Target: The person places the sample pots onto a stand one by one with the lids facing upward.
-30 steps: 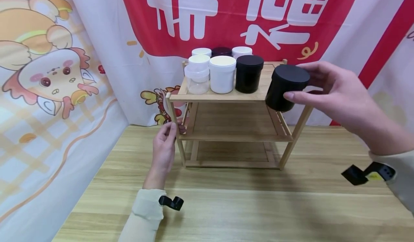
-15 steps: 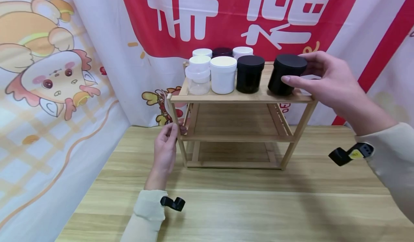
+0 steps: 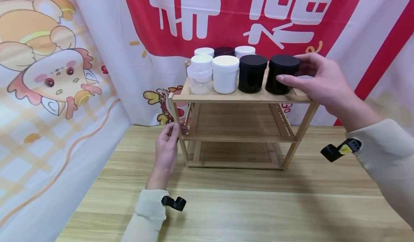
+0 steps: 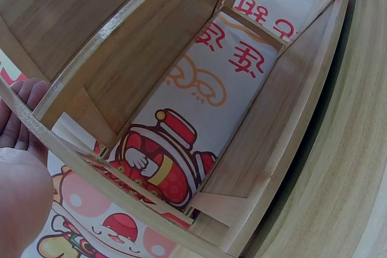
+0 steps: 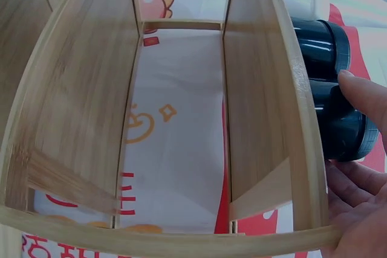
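In the head view my right hand (image 3: 323, 80) grips a black screw-lid jar (image 3: 280, 78) at the right end of the wooden rack's top shelf (image 3: 226, 97), thumb in front and fingers behind. The jar stands upright beside another black jar (image 3: 250, 76). The right wrist view shows the held jar (image 5: 341, 122) with my thumb (image 5: 363, 92) at its lid. My left hand (image 3: 165, 146) holds the rack's front left leg (image 3: 182, 146), its fingers reaching behind the post. Part of that hand (image 4: 24, 179) shows at the left of the left wrist view.
A white jar (image 3: 225, 76) and a clear jar (image 3: 200, 82) continue the front row. Behind are white jars (image 3: 244, 50) and a dark-lidded one (image 3: 224, 51). The rack's two lower shelves (image 3: 239, 119) stand above the wooden table (image 3: 245, 206). Printed curtains (image 3: 97, 91) hang behind and left.
My right hand has brought the black jar from in front of the shelf up and back onto it, then left against the neighbouring black jar. My left hand has stayed on the leg.
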Demonstrator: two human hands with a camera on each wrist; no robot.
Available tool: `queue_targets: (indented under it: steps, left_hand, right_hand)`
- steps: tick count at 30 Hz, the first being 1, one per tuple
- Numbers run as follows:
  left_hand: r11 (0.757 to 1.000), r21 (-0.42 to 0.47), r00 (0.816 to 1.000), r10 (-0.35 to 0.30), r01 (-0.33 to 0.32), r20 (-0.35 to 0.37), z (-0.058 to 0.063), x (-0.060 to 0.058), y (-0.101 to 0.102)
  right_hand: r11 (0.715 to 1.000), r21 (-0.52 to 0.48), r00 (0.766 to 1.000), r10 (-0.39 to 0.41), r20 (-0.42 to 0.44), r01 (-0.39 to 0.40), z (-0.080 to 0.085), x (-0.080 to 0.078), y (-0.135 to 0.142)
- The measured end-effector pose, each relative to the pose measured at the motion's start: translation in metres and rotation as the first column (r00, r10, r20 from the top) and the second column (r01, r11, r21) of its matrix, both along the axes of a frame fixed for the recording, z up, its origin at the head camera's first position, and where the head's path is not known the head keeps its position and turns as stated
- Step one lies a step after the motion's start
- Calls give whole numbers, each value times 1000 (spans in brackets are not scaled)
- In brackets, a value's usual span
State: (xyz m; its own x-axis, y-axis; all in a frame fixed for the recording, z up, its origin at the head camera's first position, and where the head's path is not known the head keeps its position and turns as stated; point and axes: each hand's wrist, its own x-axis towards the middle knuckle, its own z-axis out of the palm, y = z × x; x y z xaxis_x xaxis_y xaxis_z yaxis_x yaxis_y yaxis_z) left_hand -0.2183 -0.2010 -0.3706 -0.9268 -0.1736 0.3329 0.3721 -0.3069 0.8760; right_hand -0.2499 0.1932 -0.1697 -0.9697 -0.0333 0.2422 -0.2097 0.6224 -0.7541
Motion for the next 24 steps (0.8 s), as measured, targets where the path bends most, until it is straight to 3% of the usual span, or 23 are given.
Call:
queue_targets:
  steps: [19, 24]
  left_hand:
    - [1000, 0, 1000, 5, -5, -4, 0, 0, -1]
    - [1000, 8, 1000, 4, -4, 6, 0, 0, -1]
  right_hand:
    - [999, 48, 1000, -2, 5, 2, -2, -4, -6]
    - [999, -33, 995, -44, -95, 41, -8, 7, -2]
